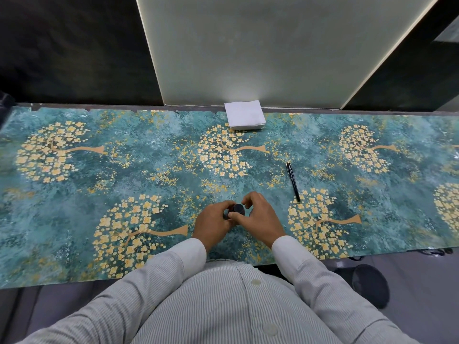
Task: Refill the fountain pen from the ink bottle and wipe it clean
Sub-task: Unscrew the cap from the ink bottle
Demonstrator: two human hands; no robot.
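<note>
ink bottle (238, 210) stands on the desk (74, 207) close to its near edge, right in front of the person, small and dark with a round dark cap on top. left hand (214, 220) curls round the bottle's left side and grips it, fingers wrapped over the body. right hand (258, 216) comes in from the right, its thumb and fingers bent round the cap and pinching it, so both hands meet at the bottle. whether the cap is tight or loose cannot be told. fountain pen (293, 181), black and capped, lies flat on the desk well to the right of the hands and a little farther back, pointing away at a slight slant, touched by neither hand. stack of white tissues (244, 117) sits at the far edge of the desk against the pale wall panel (260, 50), well apart from the pen and bottle. desk wears a teal cover printed with golden flower trees. striped shirt sleeves (159, 271) reach in from below
</note>
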